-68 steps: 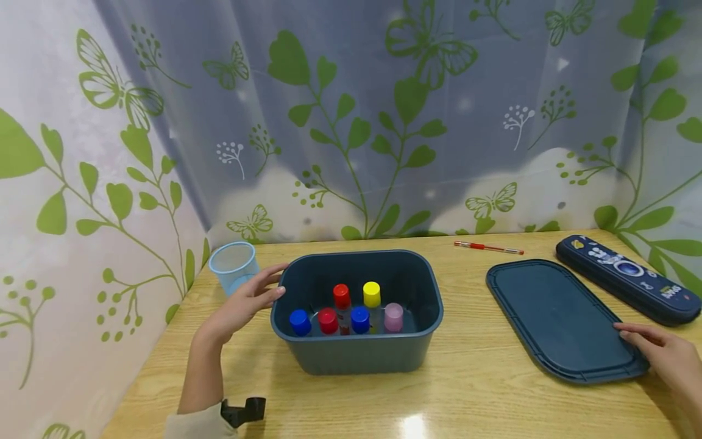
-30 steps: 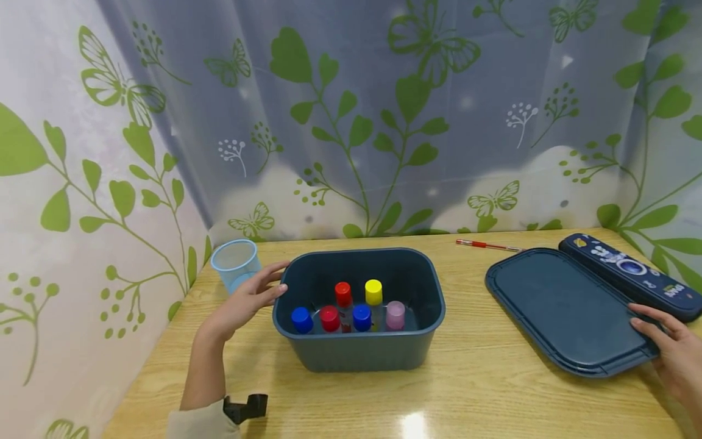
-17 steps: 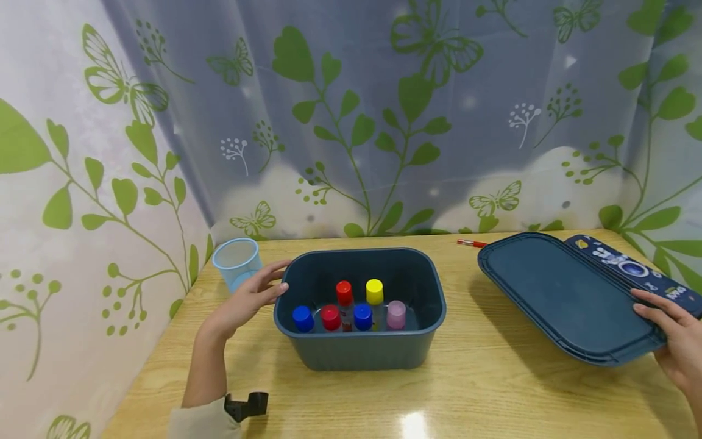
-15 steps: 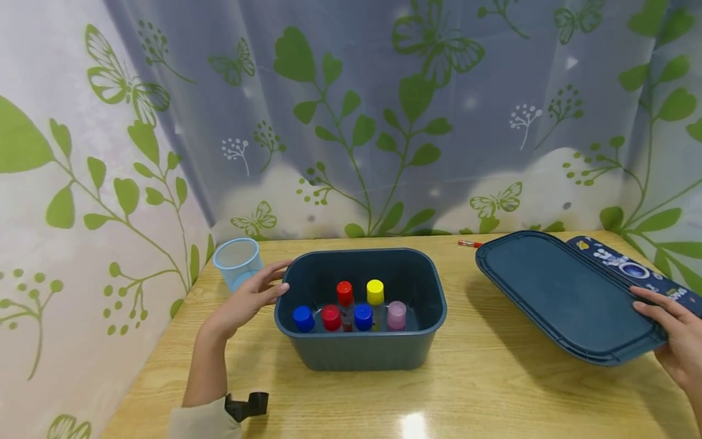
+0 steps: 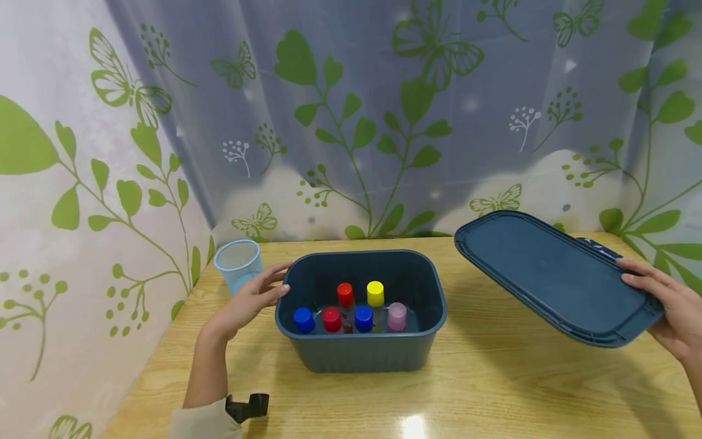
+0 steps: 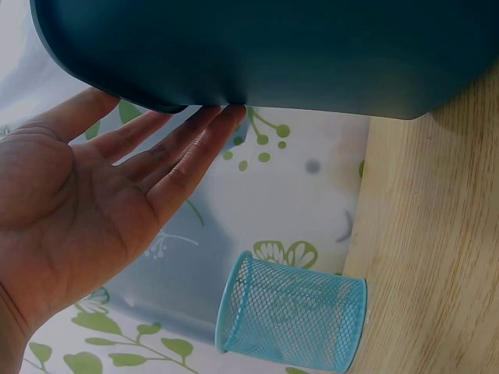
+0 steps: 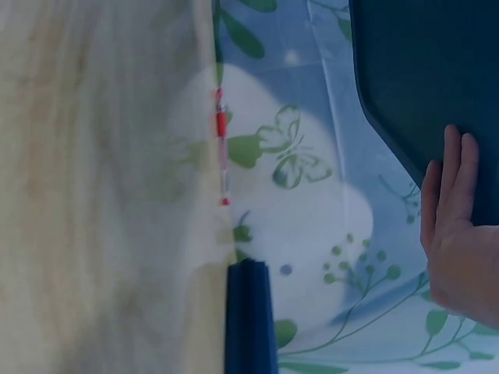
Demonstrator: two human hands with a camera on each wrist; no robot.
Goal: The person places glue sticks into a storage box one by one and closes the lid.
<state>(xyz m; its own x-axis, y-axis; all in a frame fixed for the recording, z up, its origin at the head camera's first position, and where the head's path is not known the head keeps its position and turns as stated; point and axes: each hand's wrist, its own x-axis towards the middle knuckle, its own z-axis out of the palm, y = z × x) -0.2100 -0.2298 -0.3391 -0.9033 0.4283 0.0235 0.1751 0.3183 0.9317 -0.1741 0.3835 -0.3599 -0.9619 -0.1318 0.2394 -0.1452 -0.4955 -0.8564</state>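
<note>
A dark blue-green plastic storage box [image 5: 362, 353] stands open-topped on the table. Inside are several small bottles with coloured caps: blue [image 5: 304, 320], red [image 5: 331, 319], yellow [image 5: 375, 293] and pale pink [image 5: 397, 316] among them. My left hand [image 5: 249, 303] rests its fingertips against the box's left side by the rim; the left wrist view shows those fingers [image 6: 187, 167] fairly straight. My right hand [image 5: 671, 305] pinches the near right end of the matching lid [image 5: 554, 274]. Tilted, the lid hangs above the table, right of the box.
A light blue mesh pen cup [image 5: 237, 262] stands behind my left hand. The lid hides most of a dark blue pencil case [image 5: 600, 247]. At the back edge lies a red pen [image 7: 222, 140], seen in the right wrist view. A patterned curtain [image 5: 351, 122] borders the wooden table.
My right hand has lifted the lid off the table and moved it up and leftward, over the pen and in front of the pencil case. The left hand stays on the box.
</note>
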